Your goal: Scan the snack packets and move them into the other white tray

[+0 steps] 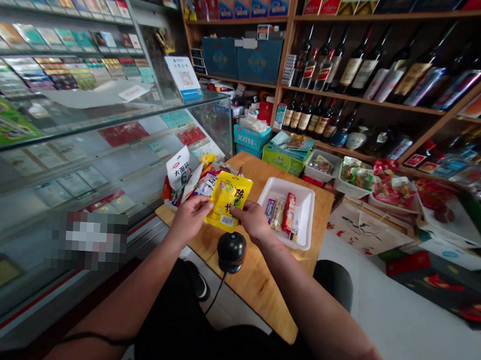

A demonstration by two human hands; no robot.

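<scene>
A yellow snack packet [226,203] with dark printed characters and a white barcode is held up over the wooden table. My left hand [191,215] pinches its left edge. On the opposite side, my right hand [254,219] grips the lower right edge between thumb and fingers. Just below the packet stands a round black scanner [231,250] with a cable running down off the table. Behind my left hand is a pile of snack bags, among them a white bag [180,168]. To the right of my right hand, a white tray [307,227] holds several wrapped snack bars [279,212].
The wooden table [275,280] reaches toward my knees. A glass display counter [105,128] runs along the left. Shelves of wine bottles [357,67] stand behind, with boxes and trays of packets, such as a green carton [282,161], at their foot.
</scene>
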